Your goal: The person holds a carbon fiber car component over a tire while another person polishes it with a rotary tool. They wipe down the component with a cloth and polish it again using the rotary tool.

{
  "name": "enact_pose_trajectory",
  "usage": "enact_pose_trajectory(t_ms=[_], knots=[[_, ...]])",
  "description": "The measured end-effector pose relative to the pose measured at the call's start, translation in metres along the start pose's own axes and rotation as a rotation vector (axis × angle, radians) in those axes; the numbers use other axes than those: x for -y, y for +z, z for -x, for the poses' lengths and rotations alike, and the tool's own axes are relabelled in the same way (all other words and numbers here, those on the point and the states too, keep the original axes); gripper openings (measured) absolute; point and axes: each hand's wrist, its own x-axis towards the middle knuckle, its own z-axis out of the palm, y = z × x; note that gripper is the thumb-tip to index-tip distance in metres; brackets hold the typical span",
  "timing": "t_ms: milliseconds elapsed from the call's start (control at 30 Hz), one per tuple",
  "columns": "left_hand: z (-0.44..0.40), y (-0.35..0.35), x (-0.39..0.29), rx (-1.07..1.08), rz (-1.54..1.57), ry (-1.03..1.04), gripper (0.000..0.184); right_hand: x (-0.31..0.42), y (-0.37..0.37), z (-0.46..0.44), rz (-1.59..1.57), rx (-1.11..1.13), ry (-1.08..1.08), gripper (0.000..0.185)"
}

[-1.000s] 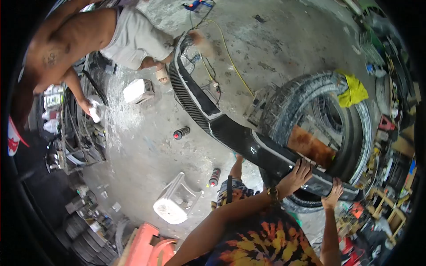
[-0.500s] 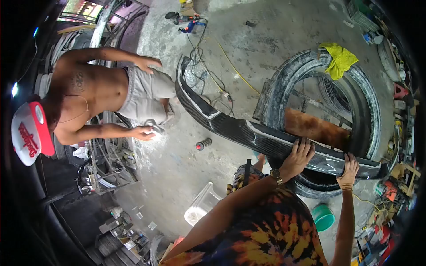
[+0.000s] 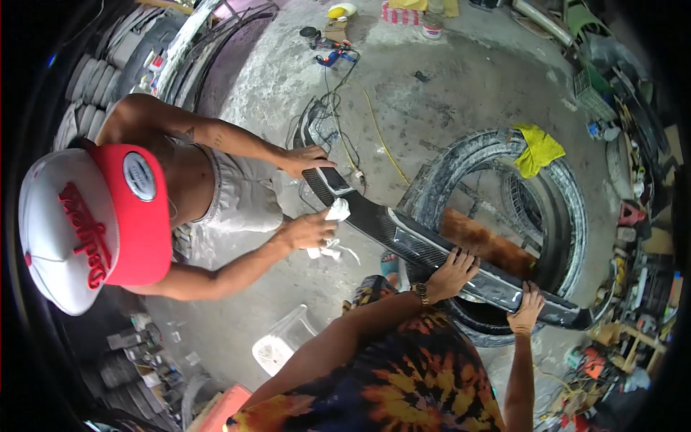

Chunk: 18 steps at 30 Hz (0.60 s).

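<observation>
A long black carbon-fibre bumper lip [image 3: 378, 222] lies slantwise across a stacked tyre [image 3: 448, 167], its near edge toward my body. My left hand [image 3: 452, 275], with a gold watch at the wrist, is wrapped over the lip's middle, fingers curled over the far edge. Nearer the right end, my right hand [image 3: 527, 309] holds the lip in the same way. At the left end another person's hand [image 3: 306, 160] rests on the lip. That person's other hand [image 3: 309, 230] holds a white cloth [image 3: 337, 209] close to the lip's near edge.
A yellow cloth [image 3: 538, 150] hangs over the tyre's rim. Power tools [image 3: 335, 57] with tangled cords lie on the floor ahead. A white plastic stool [image 3: 282, 338] stands to my left. Tools and parts [image 3: 594, 363] crowd the right side.
The other person has leaned in, putting one hand on the lip's left end and bringing a white cloth up to it. My hands stay on the lip; the view has shifted.
</observation>
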Motion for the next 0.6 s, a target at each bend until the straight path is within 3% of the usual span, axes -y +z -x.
enact_pose_trajectory(t_ms=[133, 400, 467, 600], knots=[[0.0007, -0.0029, 0.0038, -0.03, 0.017, 0.006, 0.047, 0.0055, -0.0011, -0.0025, -0.012, -0.018, -0.007, 0.093], [0.0003, 0.0005, 0.0023, -0.045, -0.029, 0.01, 0.046, 0.0029, 0.0024, -0.002, -0.002, -0.075, -0.057, 0.095], [0.0011, 0.0015, 0.0016, -0.019, 0.003, 0.002, 0.047, 0.0049, -0.0033, -0.0023, -0.007, -0.049, -0.046, 0.086], [0.0008, -0.0017, 0.0015, -0.008, -0.009, 0.004, 0.048, 0.0041, 0.0001, -0.0044, -0.009, -0.079, -0.061, 0.094]])
